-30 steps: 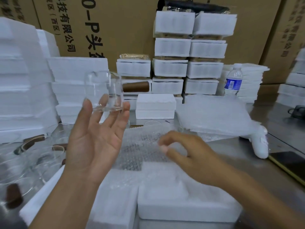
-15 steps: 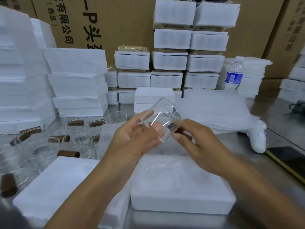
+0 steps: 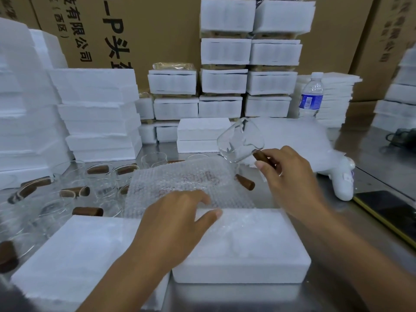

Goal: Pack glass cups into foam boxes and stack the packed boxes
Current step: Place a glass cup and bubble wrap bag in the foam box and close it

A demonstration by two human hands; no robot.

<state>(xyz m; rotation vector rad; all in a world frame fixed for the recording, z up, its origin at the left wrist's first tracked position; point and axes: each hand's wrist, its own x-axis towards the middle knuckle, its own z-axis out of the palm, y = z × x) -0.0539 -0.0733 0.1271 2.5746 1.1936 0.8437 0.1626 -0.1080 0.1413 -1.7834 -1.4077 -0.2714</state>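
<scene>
Now that the left hand (image 3: 177, 221) has let go, the fingers (image 3: 275, 154) of the right hand (image 3: 290, 176) alone pinch the wooden handle (image 3: 259, 155), curled tight round it; the glass cup (image 3: 242, 140) hangs tilted in the air, over the far right corner of the bubble wrap (image 3: 186, 183) and clear of the bench (image 3: 371, 174); half a second back both hands held it low over the foam box (image 3: 247, 266), and before that the left held it up alone. Left hand has dropped, fingers spread and loose, gripping nothing; palm lies across the box's near-left corner, fingertips reaching onto the wrap. Box top looks lined with clear wrap; whether a cup already sits inside, cannot tell, too blurred. Judgement: hand-over done, and the free left hand is placed to steady the box or pull up a sheet; cup not yet wrapped or seated. Loose cups (image 3: 101, 179) wait at left; packed boxes (image 3: 225, 82) stand stacked behind.
</scene>
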